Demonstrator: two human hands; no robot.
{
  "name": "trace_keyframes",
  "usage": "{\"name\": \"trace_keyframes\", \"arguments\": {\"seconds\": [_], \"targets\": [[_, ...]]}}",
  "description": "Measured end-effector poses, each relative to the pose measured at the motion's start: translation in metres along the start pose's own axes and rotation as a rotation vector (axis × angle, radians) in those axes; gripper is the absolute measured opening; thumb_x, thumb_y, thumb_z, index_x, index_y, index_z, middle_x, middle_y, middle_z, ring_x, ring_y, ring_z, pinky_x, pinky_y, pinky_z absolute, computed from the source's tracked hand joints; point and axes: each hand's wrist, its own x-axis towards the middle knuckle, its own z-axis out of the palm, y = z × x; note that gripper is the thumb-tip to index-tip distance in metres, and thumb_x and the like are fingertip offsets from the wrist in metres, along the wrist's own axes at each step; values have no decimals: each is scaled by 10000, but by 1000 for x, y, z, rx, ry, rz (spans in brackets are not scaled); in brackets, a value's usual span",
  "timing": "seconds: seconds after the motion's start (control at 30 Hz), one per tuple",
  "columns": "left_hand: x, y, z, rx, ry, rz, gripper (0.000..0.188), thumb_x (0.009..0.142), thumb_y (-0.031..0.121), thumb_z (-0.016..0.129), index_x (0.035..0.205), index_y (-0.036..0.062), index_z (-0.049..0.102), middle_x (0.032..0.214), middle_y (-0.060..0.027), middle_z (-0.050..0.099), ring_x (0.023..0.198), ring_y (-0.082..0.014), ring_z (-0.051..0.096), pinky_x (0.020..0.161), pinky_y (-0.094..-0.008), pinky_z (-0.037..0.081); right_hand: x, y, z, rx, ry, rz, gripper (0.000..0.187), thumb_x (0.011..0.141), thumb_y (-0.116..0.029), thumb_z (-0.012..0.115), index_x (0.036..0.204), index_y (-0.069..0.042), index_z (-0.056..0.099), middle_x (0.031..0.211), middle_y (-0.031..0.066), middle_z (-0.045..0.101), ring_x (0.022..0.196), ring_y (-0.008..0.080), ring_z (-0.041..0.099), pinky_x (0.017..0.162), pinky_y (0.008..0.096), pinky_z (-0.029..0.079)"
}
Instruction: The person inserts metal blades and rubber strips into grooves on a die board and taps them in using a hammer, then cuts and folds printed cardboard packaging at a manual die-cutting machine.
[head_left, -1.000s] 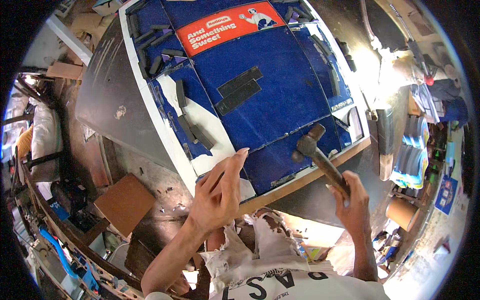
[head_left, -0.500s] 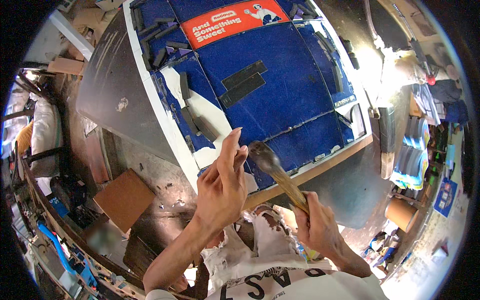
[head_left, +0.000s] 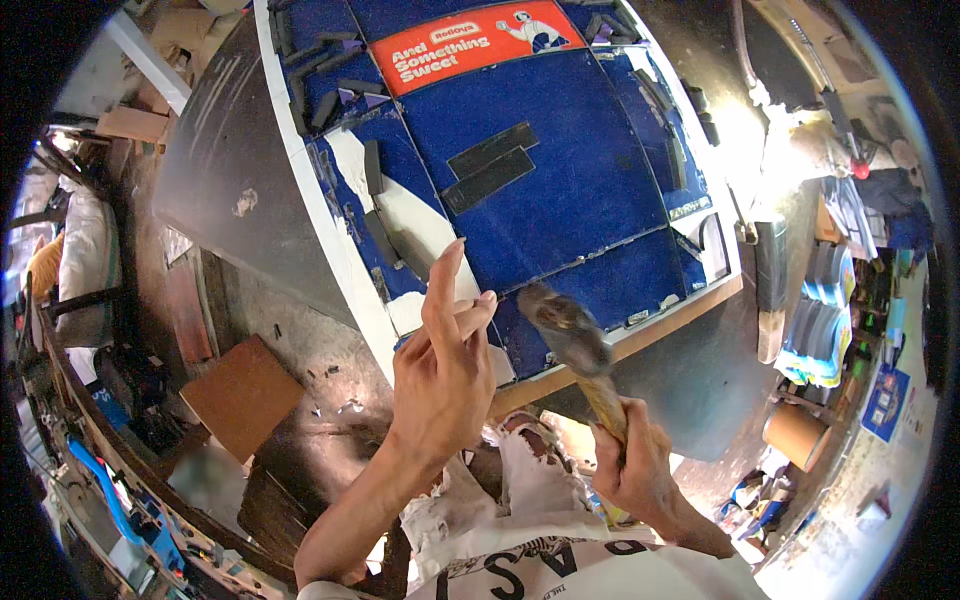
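The right hand (head_left: 640, 465) is closed around the wooden handle of a dark metal-headed hammer (head_left: 567, 330). Compared with one second ago, the hammer is no longer over the right part of the large, flat blue board (head_left: 560, 180); it is now near its front edge, close beside the left hand (head_left: 440, 390). Compared with half a second ago, the left index finger points up more straight. The left fingers are partly bent, but I cannot tell whether they pinch something small. In my judgement, the hammering work is now gathered at this near left corner, and the thumb lies rather close to the hammer head.

About edges: a white border (head_left: 325, 230) runs along the left side of the board, and a light brown wooden edge (head_left: 680, 318) runs along the front. To the right of the hammer, the blue surface probably gives the widest room for a swing. On the left, room is smaller, because loose dark grey strips (head_left: 380, 240) lie just beyond the fingertips. Two flat black strips (head_left: 490, 180) lie farther away, near the middle.
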Motion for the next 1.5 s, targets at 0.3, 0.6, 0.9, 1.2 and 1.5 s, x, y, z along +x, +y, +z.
{"name": "trace_keyframes", "arguments": {"seconds": [0.3, 0.6, 0.9, 1.2, 1.5], "targets": [[-7, 3, -1, -167, 46, -183, 893, 857, -32, 683, 1566, 125, 163, 1181, -237, 647, 1055, -289, 704, 886, -402, 576, 2, 7, 5, -6, 120, -73, 195, 951, -61, 541, 1088, 66, 481, 690, 203, 573, 531, 369, 606, 486, 416, 456], [-79, -10, -53, 233, 349, -262, 645, 899, -34, 599, 1461, -27, 284, 1334, -219, 549, 1033, -259, 650, 890, -360, 501, 15, -4, 17, -9, -56, 115, 268, 966, -118, 574, 1132, 52, 450, 784, 267, 621, 663, 468, 639, 551, 512, 500], [-103, 4, -39, -235, 21, -918, 325, 1039, 186, 533, 1101, -104, 666, 899, -159, 707, 828, -162, 620, 771, -313, 497, 11, -12, 12, -113, -19, 145, 204, 959, -110, 598, 1003, -3, 430, 740, 257, 602, 665, 471, 633, 520, 516, 491], [-98, -3, -43, -268, 132, -750, 264, 1005, 155, 602, 1048, -100, 657, 830, -122, 662, 764, -138, 563, 693, -298, 471, 5, -6, 19, 14, 53, 60, 169, 946, -59, 567, 1031, 45, 465, 659, 245, 558, 567, 452, 600, 491, 492, 436], [-93, 20, -40, -397, 16, -1072, 550, 1050, 461, 476, 1118, -62, 634, 950, -109, 655, 873, -171, 562, 817, -327, 452, 5, 9, 0, 49, 97, 75, 224, 974, -109, 585, 1079, 55, 476, 632, 183, 539, 496, 346, 582, 468, 440, 417]]}}
